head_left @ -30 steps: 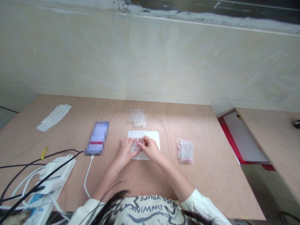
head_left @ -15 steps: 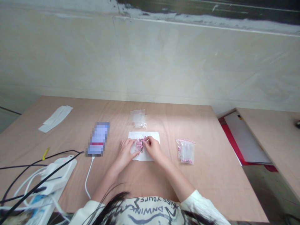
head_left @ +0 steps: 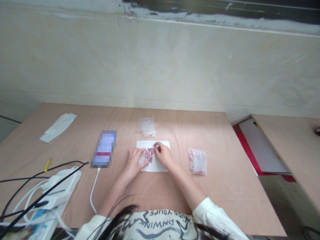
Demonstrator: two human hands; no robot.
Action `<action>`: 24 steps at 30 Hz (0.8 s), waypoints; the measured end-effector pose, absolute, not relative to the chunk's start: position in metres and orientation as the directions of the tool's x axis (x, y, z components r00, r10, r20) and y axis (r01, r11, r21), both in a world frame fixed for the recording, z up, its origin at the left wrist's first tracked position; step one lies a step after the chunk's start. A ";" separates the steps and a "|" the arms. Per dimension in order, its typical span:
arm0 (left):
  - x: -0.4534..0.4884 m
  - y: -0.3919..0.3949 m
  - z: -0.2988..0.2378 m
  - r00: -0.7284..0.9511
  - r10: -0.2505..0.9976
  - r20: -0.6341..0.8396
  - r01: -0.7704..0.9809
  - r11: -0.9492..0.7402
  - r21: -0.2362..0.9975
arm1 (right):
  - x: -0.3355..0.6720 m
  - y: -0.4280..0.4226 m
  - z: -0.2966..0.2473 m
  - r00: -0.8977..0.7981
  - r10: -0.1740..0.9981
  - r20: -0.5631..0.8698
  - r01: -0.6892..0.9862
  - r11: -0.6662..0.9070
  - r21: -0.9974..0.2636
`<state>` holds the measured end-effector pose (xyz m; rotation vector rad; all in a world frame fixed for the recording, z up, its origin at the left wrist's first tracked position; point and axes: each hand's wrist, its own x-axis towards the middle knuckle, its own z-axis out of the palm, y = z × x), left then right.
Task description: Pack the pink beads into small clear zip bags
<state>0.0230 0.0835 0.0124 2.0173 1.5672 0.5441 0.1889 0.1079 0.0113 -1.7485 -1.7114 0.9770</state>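
Observation:
On a white sheet of paper (head_left: 160, 166) lies a small cluster of pink beads (head_left: 149, 154) with some darker, metallic-looking bits in it. My left hand (head_left: 135, 161) grips its left side, the fingertips at the upper edge and the thumb at the lower edge. At the upper right of the cluster, my right hand (head_left: 163, 154) is closed in a pinch, its fingertips touching or very near the beads. What those fingertips hold is too small to make out. Right of the paper rests a clear zip bag (head_left: 199, 161) with pink beads inside.
Another clear bag (head_left: 147, 126) lies beyond the paper. Left of my hands are a phone (head_left: 104, 148) with a white charging cable (head_left: 92, 190), a power strip (head_left: 62, 183) with tangled cords, and a folded white strip (head_left: 58, 127). A wall bounds the table's far edge.
My right hand has shifted slightly up and to the right, its fingertips now at the cluster's upper right edge. The left hand stays in place on the beads.

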 end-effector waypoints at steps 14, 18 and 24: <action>0.025 0.082 0.018 0.254 0.967 0.009 0.750 -0.203 0.630 | 0.182 0.096 0.026 -0.045 0.989 -0.141 0.495 -0.100 -0.863; 0.030 0.081 0.026 0.219 0.976 0.016 0.735 -0.176 0.655 | 0.169 0.082 0.044 -0.207 0.970 -0.127 0.420 -0.029 -0.907; 0.032 0.070 0.042 0.131 0.991 0.010 0.630 -0.091 0.772 | 0.170 0.064 0.058 -0.168 0.985 -0.039 0.366 0.025 -0.930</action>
